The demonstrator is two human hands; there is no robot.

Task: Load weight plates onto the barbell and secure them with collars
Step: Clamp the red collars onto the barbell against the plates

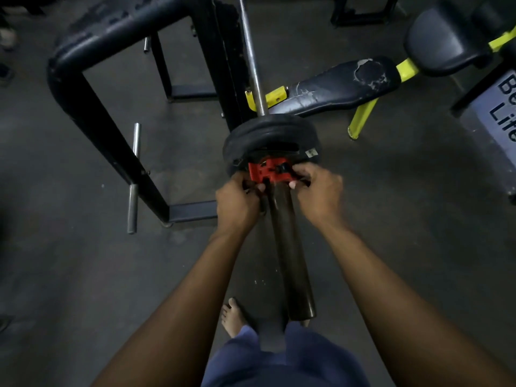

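A barbell runs away from me; its dark sleeve (290, 255) points at my body and its thin steel shaft (251, 51) continues beyond. Black weight plates (268, 135) sit stacked on the sleeve. A red clamp collar (265, 171) sits on the sleeve right against the nearest plate. My left hand (237, 202) grips the collar's left side with curled fingers. My right hand (318, 191) pinches the collar's right side at its black lever. Part of the collar is hidden by my fingers.
A dark steel rack (92, 107) with steel plate pegs (134, 180) stands to the left. A worn black bench with yellow frame (343, 85) lies to the right of the shaft. My bare foot (234, 317) stands on the dark concrete floor below the sleeve end.
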